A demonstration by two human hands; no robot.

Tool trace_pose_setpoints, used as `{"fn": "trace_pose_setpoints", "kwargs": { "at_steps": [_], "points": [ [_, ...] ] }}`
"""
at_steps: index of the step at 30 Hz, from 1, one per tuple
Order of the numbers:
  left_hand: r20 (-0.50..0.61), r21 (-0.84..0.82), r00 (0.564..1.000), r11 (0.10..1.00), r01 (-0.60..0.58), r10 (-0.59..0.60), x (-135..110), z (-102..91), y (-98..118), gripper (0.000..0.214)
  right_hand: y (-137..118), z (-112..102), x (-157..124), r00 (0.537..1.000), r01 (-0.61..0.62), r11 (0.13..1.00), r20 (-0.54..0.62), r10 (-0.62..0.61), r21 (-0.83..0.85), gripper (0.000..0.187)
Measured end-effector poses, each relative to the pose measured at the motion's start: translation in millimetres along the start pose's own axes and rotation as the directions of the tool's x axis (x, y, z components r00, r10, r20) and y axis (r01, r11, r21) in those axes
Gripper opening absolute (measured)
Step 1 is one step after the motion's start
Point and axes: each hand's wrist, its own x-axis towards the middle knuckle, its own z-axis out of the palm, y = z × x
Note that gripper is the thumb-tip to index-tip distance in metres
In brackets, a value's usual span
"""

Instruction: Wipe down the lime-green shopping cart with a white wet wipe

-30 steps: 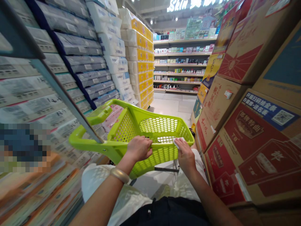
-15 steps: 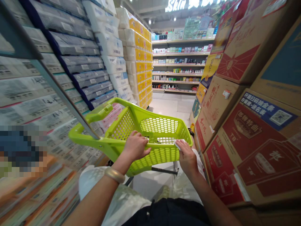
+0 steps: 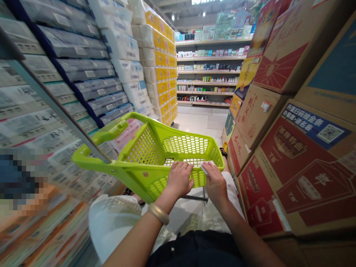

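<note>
Head view, left to right. Item: wrapped packs [image 3: 78, 66], stacked high at far left. Item: metal bar [image 3: 66, 118], slanting down to the cart. Item: green shopping cart [image 3: 133, 174], directly before me, its mesh basket bare of goods. Item: my left hand [image 3: 180, 178], bangle [image 3: 158, 214] at the wrist, fingers loosely curved over the near rim, thumb outside; whether it grips, I cannot tell. Item: white cloth [image 3: 204, 167], on the near rim toward its right end. Item: my right hand [image 3: 215, 181], partly closed, fingers pressing the cloth against that rim. Item: cardboard boxes [image 3: 258, 115], stacked at right.

Progress, as I judge it: under way, with the cloth on one stretch only. Done portions: no visible mark sets them apart. Remaining: I cannot tell how much.
</note>
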Motion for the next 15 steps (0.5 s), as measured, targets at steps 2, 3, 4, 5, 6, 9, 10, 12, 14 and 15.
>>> {"fn": "trace_pose_setpoints", "kwargs": {
  "at_steps": [2,3,4,5,6,9,10,12,14,15],
  "points": [
    [0.002,-0.001,1.0,1.0,0.003,-0.003,-0.5,-0.8,-0.2,0.038,-10.9,6.7,1.2,0.996,0.072,0.997,0.057,-0.074,0.039,0.047],
    [0.002,-0.003,1.0,1.0,0.001,-0.001,-1.0,-1.0,-0.5,0.039,-12.5,7.6,1.2,0.993,0.09,0.995,0.069,-0.094,0.052,0.047],
    [0.001,-0.007,1.0,1.0,-0.001,0.001,-1.6,-1.1,-1.0,0.04,-10.8,6.3,0.8,0.993,0.095,0.994,0.069,-0.098,0.056,0.047],
    [-0.002,-0.013,1.0,1.0,-0.005,0.005,-2.4,-1.1,-1.5,0.041,-5.8,3.0,-0.2,0.995,0.083,0.995,0.054,-0.086,0.05,0.046],
    [-0.004,-0.018,1.0,1.0,-0.007,0.007,-3.2,-0.9,-2.0,0.042,1.4,-1.7,-1.5,0.998,0.057,0.998,0.027,-0.058,0.038,0.046],
    [-0.006,-0.03,1.0,1.0,-0.004,0.004,-4.6,0.0,-2.8,0.041,22.9,-15.5,-5.9,0.996,-0.059,0.998,-0.064,0.059,-0.007,0.046],
    [-0.007,-0.034,1.0,0.999,-0.002,0.002,-4.7,0.1,-2.6,0.041,25.4,-17.0,-6.8,0.993,-0.087,0.996,-0.083,0.085,-0.016,0.046],
    [-0.014,-0.04,1.0,0.999,0.001,-0.002,-4.8,-0.1,-1.8,0.04,19.5,-13.3,-7.0,0.995,-0.074,0.997,-0.075,0.072,-0.016,0.046],
    [-0.018,-0.042,1.0,0.999,0.005,-0.005,-5.3,-0.9,-1.0,0.037,3.7,-3.6,-5.5,1.0,0.008,1.0,-0.018,-0.008,0.014,0.046],
    [-0.017,-0.043,1.0,0.999,0.005,-0.006,-5.9,-1.5,-0.8,0.035,-4.6,1.3,-4.5,0.999,0.048,0.998,0.015,-0.049,0.037,0.047]
  ]
}}
